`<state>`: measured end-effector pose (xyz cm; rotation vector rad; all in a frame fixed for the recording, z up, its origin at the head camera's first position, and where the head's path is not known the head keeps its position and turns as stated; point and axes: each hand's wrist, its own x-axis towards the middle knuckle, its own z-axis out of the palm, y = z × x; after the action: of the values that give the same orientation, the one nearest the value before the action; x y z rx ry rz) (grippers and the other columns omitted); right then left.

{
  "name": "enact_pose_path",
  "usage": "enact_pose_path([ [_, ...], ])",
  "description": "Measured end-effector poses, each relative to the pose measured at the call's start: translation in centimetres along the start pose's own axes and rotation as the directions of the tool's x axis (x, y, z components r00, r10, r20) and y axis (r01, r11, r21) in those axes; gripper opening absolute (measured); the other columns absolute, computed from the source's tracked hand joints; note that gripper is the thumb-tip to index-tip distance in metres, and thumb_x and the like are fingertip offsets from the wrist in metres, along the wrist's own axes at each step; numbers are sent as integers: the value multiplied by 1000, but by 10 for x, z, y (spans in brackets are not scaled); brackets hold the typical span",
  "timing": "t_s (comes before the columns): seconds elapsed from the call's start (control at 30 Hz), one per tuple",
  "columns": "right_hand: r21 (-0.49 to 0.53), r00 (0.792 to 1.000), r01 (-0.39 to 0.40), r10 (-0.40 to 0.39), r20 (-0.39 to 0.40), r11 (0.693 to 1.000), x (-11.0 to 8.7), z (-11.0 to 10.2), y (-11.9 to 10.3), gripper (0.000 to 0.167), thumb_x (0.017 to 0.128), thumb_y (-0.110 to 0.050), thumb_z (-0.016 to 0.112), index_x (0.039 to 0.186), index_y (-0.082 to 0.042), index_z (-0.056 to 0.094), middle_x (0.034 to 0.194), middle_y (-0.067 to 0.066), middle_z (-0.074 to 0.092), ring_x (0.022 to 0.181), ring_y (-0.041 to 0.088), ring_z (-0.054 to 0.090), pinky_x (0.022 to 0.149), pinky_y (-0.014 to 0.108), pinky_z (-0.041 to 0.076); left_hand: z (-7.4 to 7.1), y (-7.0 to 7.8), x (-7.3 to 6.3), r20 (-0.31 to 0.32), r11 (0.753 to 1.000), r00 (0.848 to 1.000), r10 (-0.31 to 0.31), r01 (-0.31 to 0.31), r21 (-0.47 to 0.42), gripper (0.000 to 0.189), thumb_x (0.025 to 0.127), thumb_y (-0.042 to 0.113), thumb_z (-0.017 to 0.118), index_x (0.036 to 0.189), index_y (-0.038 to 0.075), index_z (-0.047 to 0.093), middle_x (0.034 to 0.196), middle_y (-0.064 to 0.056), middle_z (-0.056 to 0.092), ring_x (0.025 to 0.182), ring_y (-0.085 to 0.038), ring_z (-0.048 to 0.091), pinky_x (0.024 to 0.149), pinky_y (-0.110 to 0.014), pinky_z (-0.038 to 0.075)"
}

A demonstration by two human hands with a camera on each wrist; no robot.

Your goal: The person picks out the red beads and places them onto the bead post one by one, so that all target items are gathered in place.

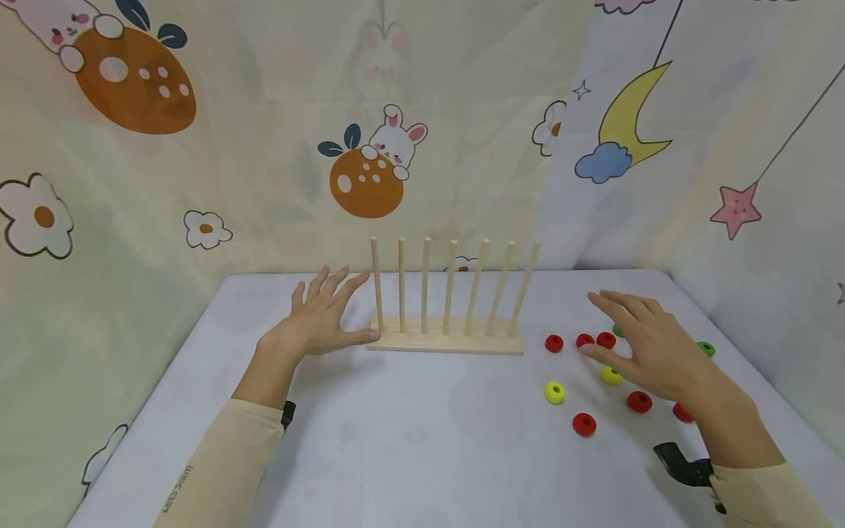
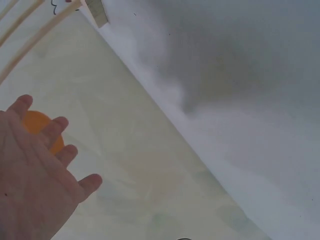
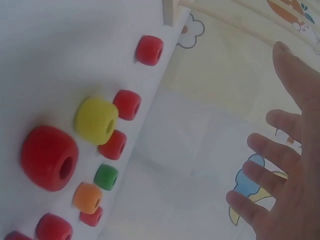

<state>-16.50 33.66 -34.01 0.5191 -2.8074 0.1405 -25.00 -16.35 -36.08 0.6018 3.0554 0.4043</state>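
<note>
A wooden rack [image 1: 449, 342] with a row of several upright pegs stands toward the back of the white table. My left hand [image 1: 320, 315] is at the rack's left end, fingers spread, its thumb tip right at the base's corner. In the left wrist view that hand [image 2: 37, 170] shows its fingers apart with nothing in them. Over the beads on the right hovers my right hand [image 1: 660, 352], fingers extended and holding nothing. Below it lie a yellow bead [image 1: 612, 375] and a red bead [image 1: 639, 402]. An orange bead [image 3: 87, 198] and a green bead [image 3: 106, 177] show in the right wrist view.
Another red bead [image 1: 554, 343] lies just right of the rack, and a yellow bead [image 1: 554, 393] sits nearer the front. A further green bead [image 1: 706, 349] is near the table's right edge. A patterned cloth [image 1: 277, 147] hangs behind the table.
</note>
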Motion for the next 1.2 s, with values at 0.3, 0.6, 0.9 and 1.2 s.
enact_pose_path([
  [0.3, 46, 995, -55, 51, 86, 997, -19, -3, 8, 85, 91, -52, 74, 157, -13, 39, 154, 21, 43, 134, 50, 38, 99, 77, 38, 8, -1, 4, 8, 997, 999, 48, -47, -58, 98, 84, 68, 72, 162, 27, 29, 167, -14, 29, 156, -45, 11, 117, -73, 12],
  [0.6, 78, 989, -103, 93, 118, 992, -35, 0, 18, 83, 92, -55, 72, 156, -14, 39, 152, 22, 43, 133, 49, 38, 93, 77, 43, 13, 2, 5, 50, 995, 998, 44, -40, -86, 90, 86, 66, 71, 157, 21, 41, 158, -16, 43, 150, -45, 27, 113, -72, 24],
  [0.9, 146, 985, -128, 108, 135, 981, -47, 3, 23, 80, 93, -49, 72, 156, -13, 39, 151, 22, 43, 129, 48, 45, 92, 75, 45, 20, -5, 10, 75, 993, 996, 45, -37, -116, 89, 85, 71, 68, 156, 23, 43, 160, -14, 40, 148, -44, 28, 110, -73, 25],
  [1.2, 175, 959, -222, 183, 214, 959, -53, 14, 30, 89, 87, -54, 78, 156, -13, 39, 140, 24, 51, 122, 46, 51, 85, 72, 51, 23, -13, 11, 118, 984, 992, 42, -21, -176, 87, 86, 70, 68, 155, 23, 43, 155, -14, 46, 142, -43, 38, 108, -75, 29],
])
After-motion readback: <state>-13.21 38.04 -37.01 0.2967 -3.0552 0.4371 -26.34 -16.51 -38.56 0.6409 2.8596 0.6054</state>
